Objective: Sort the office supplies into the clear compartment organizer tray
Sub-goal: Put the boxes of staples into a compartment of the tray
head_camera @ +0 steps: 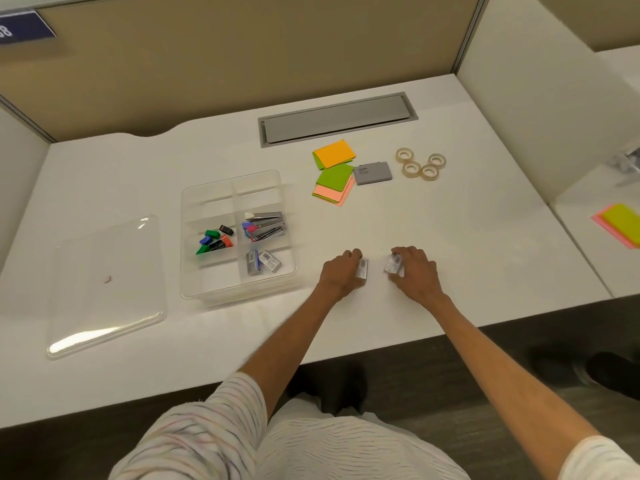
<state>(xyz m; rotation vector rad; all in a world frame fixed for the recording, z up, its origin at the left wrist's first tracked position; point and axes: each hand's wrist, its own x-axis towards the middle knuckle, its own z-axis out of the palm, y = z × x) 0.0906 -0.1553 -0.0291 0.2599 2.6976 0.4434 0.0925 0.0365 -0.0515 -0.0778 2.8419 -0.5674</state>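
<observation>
Evidently small silvery staple boxes (pixel 362 269) fill each hand (pixel 341 271).
</observation>
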